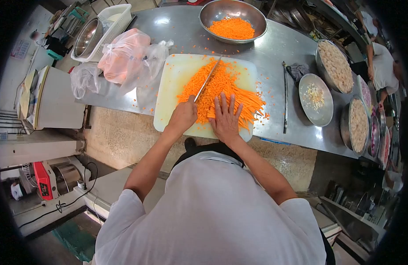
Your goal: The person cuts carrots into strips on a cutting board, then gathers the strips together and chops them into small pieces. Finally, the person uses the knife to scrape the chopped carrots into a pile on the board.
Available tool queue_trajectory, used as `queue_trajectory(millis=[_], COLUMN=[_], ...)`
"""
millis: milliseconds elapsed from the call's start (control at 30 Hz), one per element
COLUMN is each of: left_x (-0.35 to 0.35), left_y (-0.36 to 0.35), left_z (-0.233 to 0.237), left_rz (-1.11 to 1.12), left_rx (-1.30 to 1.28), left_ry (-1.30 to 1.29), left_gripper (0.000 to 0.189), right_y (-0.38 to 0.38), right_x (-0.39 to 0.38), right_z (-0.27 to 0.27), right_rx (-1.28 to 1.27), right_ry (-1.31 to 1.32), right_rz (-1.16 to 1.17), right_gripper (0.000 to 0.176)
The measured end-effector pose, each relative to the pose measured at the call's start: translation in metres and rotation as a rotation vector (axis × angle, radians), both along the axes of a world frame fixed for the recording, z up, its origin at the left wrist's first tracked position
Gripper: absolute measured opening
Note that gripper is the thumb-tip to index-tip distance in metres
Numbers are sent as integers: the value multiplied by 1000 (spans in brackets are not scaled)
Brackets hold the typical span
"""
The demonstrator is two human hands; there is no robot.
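Note:
My left hand (184, 115) is closed around the handle of a kitchen knife (208, 78). Its blade points away from me and lies among finely diced carrot (196, 87) heaped on a white cutting board (168, 99). Fingers spread, my right hand (226, 123) rests flat on a bundle of carrot strips (247, 105) at the board's right side. Some strip ends stick out past the board's right edge. Beyond the board, a steel bowl (260, 33) holds more diced carrot (232, 28).
Left of the board lies a plastic bag (124, 55) with pinkish-orange contents, beside a white basket (120, 17). To the right are a dark rod (285, 97), a shallow bowl with chopped bits (305, 112), and several filled bowls. People stand at the far right.

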State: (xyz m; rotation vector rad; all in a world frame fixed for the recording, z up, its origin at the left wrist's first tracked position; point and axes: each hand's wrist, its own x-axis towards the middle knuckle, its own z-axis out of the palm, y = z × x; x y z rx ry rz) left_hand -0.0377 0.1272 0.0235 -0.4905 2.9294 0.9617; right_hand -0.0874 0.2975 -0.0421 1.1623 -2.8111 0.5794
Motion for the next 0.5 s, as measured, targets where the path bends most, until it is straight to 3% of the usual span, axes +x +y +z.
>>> queue_trajectory(millis=[167,200,333,367,500], left_x=[37,42,30,20,28], left_y=[17,20,34,37,34], left_z=[52,56,9,-4,24], left_rz=[21,42,48,38,-15], left_rx=[1,18,54,58,15], left_ry=[-12,3,-37,-36,-51], left_gripper=[16,15,14,13,16], right_y=[11,10,-6,-8,-8], right_x=[-10,-17,-37,-37,-36], right_z=[27,23,4,2,-2], right_rx=[-135,-213,-256,-257,-182], right_ry=[-46,1,152,146,183], right_rz=[35,52,84,86,86], right_gripper=[63,52,23,23,17])
